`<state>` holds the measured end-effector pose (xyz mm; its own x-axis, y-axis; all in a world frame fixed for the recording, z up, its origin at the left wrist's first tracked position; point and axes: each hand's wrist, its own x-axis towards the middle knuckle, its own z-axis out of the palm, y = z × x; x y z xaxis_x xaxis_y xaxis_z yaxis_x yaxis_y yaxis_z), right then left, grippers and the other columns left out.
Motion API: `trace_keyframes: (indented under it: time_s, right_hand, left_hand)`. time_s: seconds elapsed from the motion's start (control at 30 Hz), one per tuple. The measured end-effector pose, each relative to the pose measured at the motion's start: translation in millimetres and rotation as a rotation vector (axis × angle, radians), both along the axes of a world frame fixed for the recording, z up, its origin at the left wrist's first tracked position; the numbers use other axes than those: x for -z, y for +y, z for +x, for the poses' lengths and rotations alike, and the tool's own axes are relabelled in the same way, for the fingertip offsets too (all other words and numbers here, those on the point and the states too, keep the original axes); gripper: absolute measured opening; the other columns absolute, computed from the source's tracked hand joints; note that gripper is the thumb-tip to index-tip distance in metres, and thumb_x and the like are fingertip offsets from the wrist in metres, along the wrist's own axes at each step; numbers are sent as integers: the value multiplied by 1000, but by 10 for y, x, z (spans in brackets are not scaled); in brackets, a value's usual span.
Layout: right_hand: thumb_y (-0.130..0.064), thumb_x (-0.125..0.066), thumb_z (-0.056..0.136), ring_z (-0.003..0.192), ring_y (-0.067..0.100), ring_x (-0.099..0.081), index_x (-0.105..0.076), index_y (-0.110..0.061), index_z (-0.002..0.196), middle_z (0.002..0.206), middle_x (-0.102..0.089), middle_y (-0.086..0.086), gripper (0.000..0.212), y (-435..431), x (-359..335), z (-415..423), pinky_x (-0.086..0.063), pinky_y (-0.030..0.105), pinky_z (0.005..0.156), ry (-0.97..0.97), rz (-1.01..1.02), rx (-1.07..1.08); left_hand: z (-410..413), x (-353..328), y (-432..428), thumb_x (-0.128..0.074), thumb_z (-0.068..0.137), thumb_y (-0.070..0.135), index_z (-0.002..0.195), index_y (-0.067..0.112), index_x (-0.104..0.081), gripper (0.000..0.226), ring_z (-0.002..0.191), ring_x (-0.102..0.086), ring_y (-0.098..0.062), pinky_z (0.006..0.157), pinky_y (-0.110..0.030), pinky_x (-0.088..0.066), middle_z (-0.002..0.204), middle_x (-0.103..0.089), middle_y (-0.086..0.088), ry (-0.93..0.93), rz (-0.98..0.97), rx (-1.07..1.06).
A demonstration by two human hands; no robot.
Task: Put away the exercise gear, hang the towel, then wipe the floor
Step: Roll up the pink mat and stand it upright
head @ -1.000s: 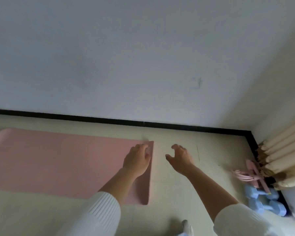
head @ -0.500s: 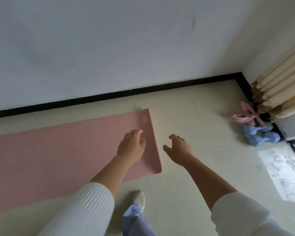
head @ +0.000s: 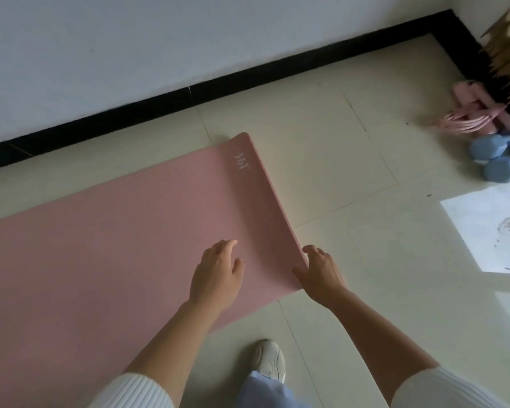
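Shoe (head: pixel 270 360), white, stands on the tile just off the near long side of the pink mat (head: pixel 115 245), which lies flat and unrolled. Judged risk: if that foot shifts onto the mat it would pin it and stall a roll. Second risk: both hands sit toward the near end of the mat's short right-hand edge, so a roll started there would likely run crooked and telescope; the far corner of that edge has no hand near it. Left hand (head: pixel 217 278): palm down over the mat just inside that edge, fingers relaxed and loosely extended, holding nothing; contact with the surface uncertain. Right hand (head: pixel 321 273): at the edge itself, fingers spread and slightly bent, thumb toward the mat, nothing grasped; contact with the edge cannot be told. Beyond the mat's short edge, well apart, blue dumbbells (head: pixel 495 156) and pink gear (head: pixel 471 113) lie in the corner. Black baseboard (head: pixel 189 95) runs behind the mat's far side.
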<state>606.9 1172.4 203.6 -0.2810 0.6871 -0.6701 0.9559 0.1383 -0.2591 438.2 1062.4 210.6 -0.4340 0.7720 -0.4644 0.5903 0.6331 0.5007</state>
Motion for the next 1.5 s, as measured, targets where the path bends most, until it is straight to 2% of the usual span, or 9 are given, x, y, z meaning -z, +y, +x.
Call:
trace_keyframes:
  time_s: [0.3, 0.5, 0.67, 0.8, 0.97, 1.07, 1.2, 1.4, 1.5]
  right_hand:
    - [-32, -55, 91, 128, 27, -38, -35, -13, 142, 142, -42, 9, 58, 297, 2104, -352, -38, 44, 102, 60, 293, 69]
    - [-27, -56, 89, 121, 34, -45, -33, -7, 138, 133, -48, 17, 58, 453, 2690, -628, -41, 43, 96, 154, 388, 240]
    - [-18, -41, 93, 94, 36, -60, -62, -9, 99, 97, -68, 15, 24, 455, 2736, -690, -43, 37, 69, 315, 484, 403]
    - [-18, -68, 83, 81, 21, -65, -68, -21, 91, 82, -69, -2, 9, 482, 2778, -754, -53, 34, 74, 469, 366, 388]
    - [-53, -81, 65, 127, 26, -42, -43, -19, 139, 133, -46, 7, 90, 529, 2847, -848, -39, 42, 104, 208, 209, 286]
    - [-62, -72, 70, 121, 28, -52, -41, -15, 140, 136, -50, 9, 91, 388, 2953, -954, -46, 38, 97, 209, 67, 323]
    - [-57, -67, 78, 111, 30, -55, -41, -13, 130, 125, -54, 8, 73, 99, 3007, -1091, -47, 38, 84, 183, 282, 197]
    - [-49, -68, 80, 114, 27, -50, -39, -16, 130, 123, -49, 6, 67, -98, 2951, -1088, -44, 37, 85, 205, 400, 57]
    - [-45, -73, 75, 114, 24, -48, -35, -19, 135, 124, -45, 3, 75, -108, 2888, -1021, -45, 38, 89, 258, 380, -5]
  left_hand:
    - [-588, 2647, -87, -45, 94, 26, 140, 14, -38, 48, 136, -29, -24, 108, -38, -34, 145, -39, -8, 170, 92, 192]
    - [-792, 3558, -246, -55, 85, 23, 134, 10, -49, 51, 130, -40, -32, 103, -45, -40, 142, -45, -12, 272, 149, 203]
    - [-826, 3676, -314, -54, 88, 26, 141, 19, -40, 55, 138, -28, -25, 109, -40, -29, 151, -32, -2, 288, 163, 204]
    - [-854, 3660, -325, -52, 90, 30, 143, 24, -35, 56, 138, -23, -21, 111, -36, -25, 153, -27, 3, 239, 180, 199]
    - [-916, 3544, -237, -56, 85, 38, 146, 33, -21, 71, 130, -30, -22, 101, -40, -35, 148, -30, 4, 264, 112, 230]
    - [-902, 3434, -159, -51, 89, 39, 146, 44, 8, 82, 121, -34, -28, 93, -46, -40, 138, -37, -2, 254, 49, 234]
    - [-834, 3250, 46, -27, 99, 40, 133, 59, 23, 63, 99, -48, -37, 85, -48, -44, 113, -52, -15, 171, 129, 231]
    - [-795, 3230, 222, -20, 98, 49, 141, 55, -12, 44, 130, -29, -42, 104, -53, -32, 150, -24, -11, 8, -15, 147]
    - [-742, 3126, 302, -28, 100, 42, 132, 29, -50, 41, 128, -29, -28, 108, -42, -25, 134, -43, -5, -125, 181, 61]
